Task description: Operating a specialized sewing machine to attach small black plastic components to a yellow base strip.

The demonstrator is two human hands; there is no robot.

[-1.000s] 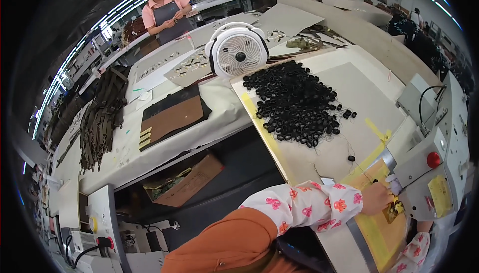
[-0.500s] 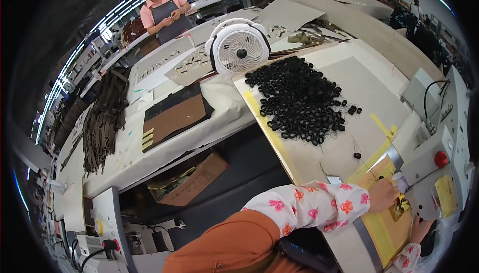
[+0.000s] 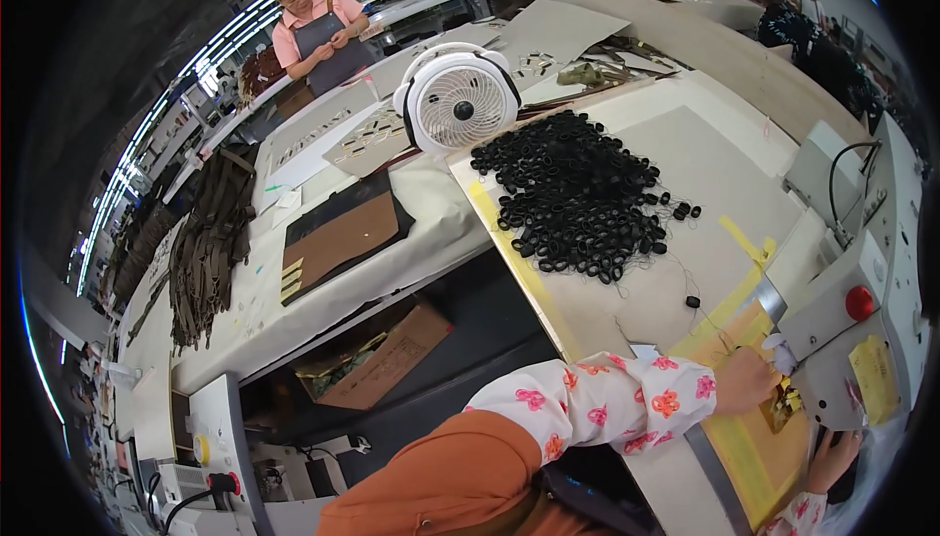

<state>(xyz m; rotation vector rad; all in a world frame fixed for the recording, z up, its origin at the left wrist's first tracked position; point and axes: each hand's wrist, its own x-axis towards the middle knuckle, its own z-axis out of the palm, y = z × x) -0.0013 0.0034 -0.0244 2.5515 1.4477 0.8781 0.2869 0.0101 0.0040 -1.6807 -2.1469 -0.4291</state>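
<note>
The left hand (image 3: 746,380) was curled close to the pale grey machine (image 3: 834,306), which walled off its right side; its fingertips were hidden, so I couldn't tell what they pinched. The right hand (image 3: 834,460), nearer the body, bent beside the machine's lower edge, its grip equally unclear. Ahead and left of the left hand, bare tabletop (image 3: 597,316) lay open up to the heap of black loops (image 3: 573,193), ending leftward at a yellow-taped edge. The loops were small, rounded bands, some trailing fine threads; a lone loop (image 3: 693,302) lay between heap and hand.
</note>
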